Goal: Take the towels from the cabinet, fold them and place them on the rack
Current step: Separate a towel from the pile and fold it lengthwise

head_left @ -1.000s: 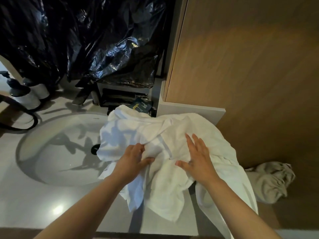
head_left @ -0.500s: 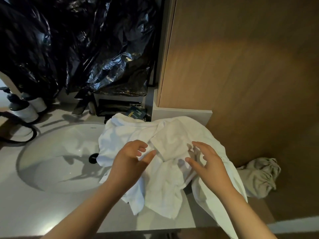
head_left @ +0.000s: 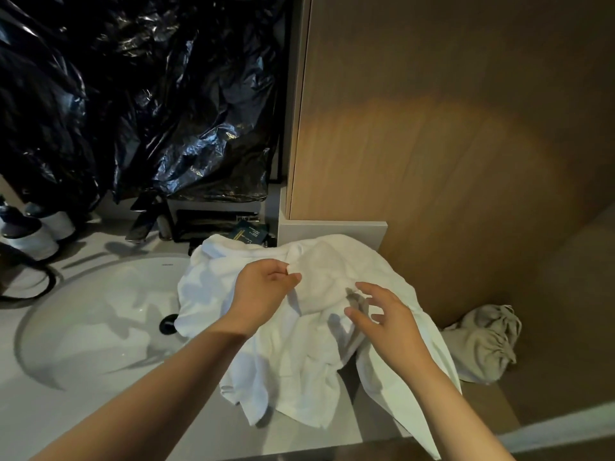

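A crumpled white towel (head_left: 299, 357) lies heaped on the grey counter (head_left: 83, 417), spilling over the sink's right rim and hanging off the counter's right edge. My left hand (head_left: 263, 291) pinches a fold of the towel between thumb and fingers near the heap's top. My right hand (head_left: 382, 317) hovers just above the towel's right side with fingers spread and loosely bent, holding nothing. No rack is in view.
A white oval sink (head_left: 100, 317) with a dark drain sits left of the towel. Black plastic sheeting (head_left: 133, 94) hangs behind it, with pump bottles (head_left: 30, 234) at far left. A wooden cabinet panel (head_left: 449, 144) rises on the right. A grey cloth bundle (head_left: 482, 344) lies lower right.
My right hand lifted off the towel, where it lay flat, and now hovers with spread fingers. My left hand shifted up and right, drawing up a fold of towel.
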`<state>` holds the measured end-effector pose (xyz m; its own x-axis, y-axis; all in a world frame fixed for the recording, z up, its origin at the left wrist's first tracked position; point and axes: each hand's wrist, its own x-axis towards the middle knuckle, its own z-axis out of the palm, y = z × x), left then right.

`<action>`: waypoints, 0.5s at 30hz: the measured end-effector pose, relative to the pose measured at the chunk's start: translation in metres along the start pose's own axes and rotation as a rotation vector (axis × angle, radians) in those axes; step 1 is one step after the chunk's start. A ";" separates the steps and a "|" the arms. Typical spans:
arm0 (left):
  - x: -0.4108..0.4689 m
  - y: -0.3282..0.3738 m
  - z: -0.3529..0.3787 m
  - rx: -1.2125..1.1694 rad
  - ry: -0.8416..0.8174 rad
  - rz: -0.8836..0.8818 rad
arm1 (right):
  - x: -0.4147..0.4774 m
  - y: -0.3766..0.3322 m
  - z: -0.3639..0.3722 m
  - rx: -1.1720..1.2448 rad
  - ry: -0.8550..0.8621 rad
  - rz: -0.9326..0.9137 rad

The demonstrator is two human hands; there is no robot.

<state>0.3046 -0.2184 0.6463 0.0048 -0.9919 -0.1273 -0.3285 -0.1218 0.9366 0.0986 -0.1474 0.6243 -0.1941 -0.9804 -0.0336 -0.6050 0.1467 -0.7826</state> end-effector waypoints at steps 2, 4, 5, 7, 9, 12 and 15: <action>-0.002 0.015 -0.005 -0.030 -0.035 0.065 | 0.006 0.001 -0.002 -0.009 -0.011 -0.009; -0.003 0.031 -0.011 -0.037 -0.062 0.143 | 0.016 0.002 -0.003 -0.015 -0.022 -0.025; -0.002 0.038 -0.013 -0.032 -0.073 0.181 | 0.022 0.002 -0.004 -0.014 -0.030 -0.036; -0.001 0.048 -0.019 -0.027 -0.082 0.250 | 0.033 0.003 -0.006 -0.001 -0.046 -0.044; -0.001 0.051 -0.024 0.002 -0.073 0.293 | 0.041 0.006 -0.006 -0.005 -0.051 -0.031; -0.002 0.043 -0.029 0.000 -0.070 0.296 | 0.048 0.009 -0.004 -0.030 -0.016 -0.032; -0.002 0.026 -0.029 0.096 -0.071 0.315 | 0.051 0.001 -0.010 0.087 0.057 -0.014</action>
<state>0.3238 -0.2204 0.6801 -0.1755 -0.9747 0.1383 -0.3912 0.1979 0.8988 0.0804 -0.1957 0.6286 -0.2315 -0.9728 0.0112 -0.5387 0.1186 -0.8341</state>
